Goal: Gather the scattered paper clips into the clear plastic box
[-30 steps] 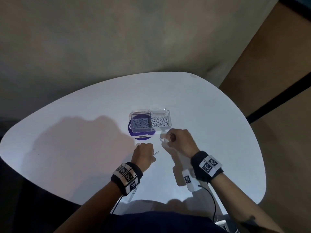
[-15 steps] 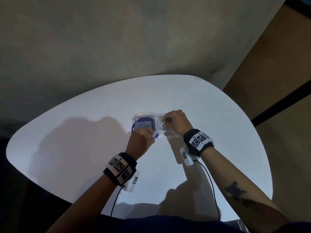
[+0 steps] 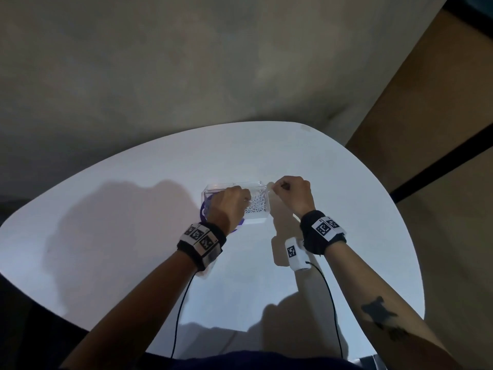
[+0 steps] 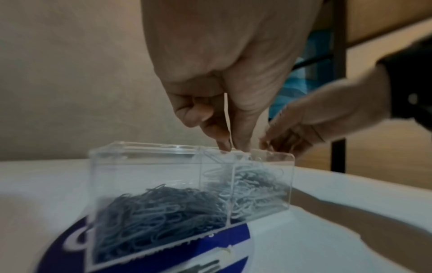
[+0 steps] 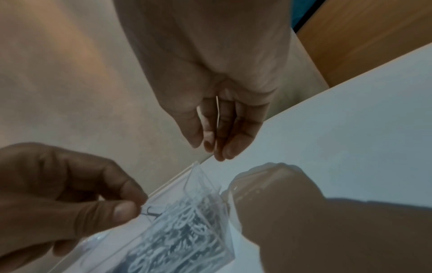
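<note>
The clear plastic box (image 3: 240, 182) stands mid-table, split into two compartments, both heaped with paper clips (image 4: 158, 208). My left hand (image 3: 246, 201) hovers over the box, with thumb and forefinger pinching one paper clip (image 5: 150, 212) just above the rim of the right compartment (image 4: 254, 184). My right hand (image 3: 277, 186) hangs at the box's far right corner. Its fingers (image 5: 210, 149) point down, nearly straight and close together, and nothing shows between them. My left hand covers much of the left compartment in the head view.
A round purple label (image 3: 204, 212) lies under the box's left end. The white rounded table (image 3: 133, 236) ends in a curved edge just beyond the box. A wooden panel (image 3: 440, 129) with a black bar stands to the right. I see no loose clips on the table.
Both hands rose from the table near me to the box. The right hand passed over the right compartment and now sits at its right corner. The left hand moved in over the box.
</note>
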`<state>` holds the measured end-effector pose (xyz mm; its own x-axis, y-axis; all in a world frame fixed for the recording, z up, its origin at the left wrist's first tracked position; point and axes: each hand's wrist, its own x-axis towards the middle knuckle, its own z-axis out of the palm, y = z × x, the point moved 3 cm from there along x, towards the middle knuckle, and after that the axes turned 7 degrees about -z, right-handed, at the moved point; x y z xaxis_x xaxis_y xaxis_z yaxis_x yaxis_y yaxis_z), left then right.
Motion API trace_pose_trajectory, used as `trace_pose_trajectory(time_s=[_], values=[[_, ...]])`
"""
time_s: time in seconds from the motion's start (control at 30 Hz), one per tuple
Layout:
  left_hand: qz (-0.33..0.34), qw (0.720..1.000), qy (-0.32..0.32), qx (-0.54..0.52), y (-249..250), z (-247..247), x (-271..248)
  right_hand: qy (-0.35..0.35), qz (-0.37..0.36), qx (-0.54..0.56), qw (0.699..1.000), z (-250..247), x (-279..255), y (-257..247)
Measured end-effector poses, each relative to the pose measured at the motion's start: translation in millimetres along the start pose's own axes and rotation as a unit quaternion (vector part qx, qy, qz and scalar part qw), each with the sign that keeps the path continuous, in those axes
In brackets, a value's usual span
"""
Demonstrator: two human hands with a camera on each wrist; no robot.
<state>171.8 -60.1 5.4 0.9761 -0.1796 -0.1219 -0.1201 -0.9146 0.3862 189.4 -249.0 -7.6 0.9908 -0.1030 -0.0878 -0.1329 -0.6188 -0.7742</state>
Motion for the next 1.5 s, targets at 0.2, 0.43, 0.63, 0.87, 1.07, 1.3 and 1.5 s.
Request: trace_pose_trajectory(time_s=[0.2, 0.43, 0.63, 0.87, 1.07, 1.3, 1.5], values=[[-0.179, 0.956, 0.188, -0.138, -60, -40, 4, -0.046, 0.06, 0.067, 0.995, 15, 19, 4], [-0.195, 0.96, -0.093, -0.179, -107, -16, 37, -0.081, 0.077, 0.024, 0.994, 32, 27, -12], [-0.263, 0.889, 0.046, -0.371, -118, -19, 39, -0.034, 0.066, 0.18, 0.981, 22, 29, -14], [-0.099, 0.953, 0.082, -0.274, -93, -39, -10, -0.111, -0.047, 0.197, 0.973, 5, 0, -11], [-0.034, 0.99, 0.013, -0.138, -97, -24, -34, -0.174, -0.065, 0.088, 0.979, 5, -22, 2], [-0.022, 0.99, 0.05, -0.131, -83, -14, -38, -0.131, -0.101, 0.088, 0.982, 15, -27, 8], [-0.023, 0.988, 0.111, -0.104, -77, -11, -50, -0.079, -0.116, 0.076, 0.987, 10, -38, -2]])
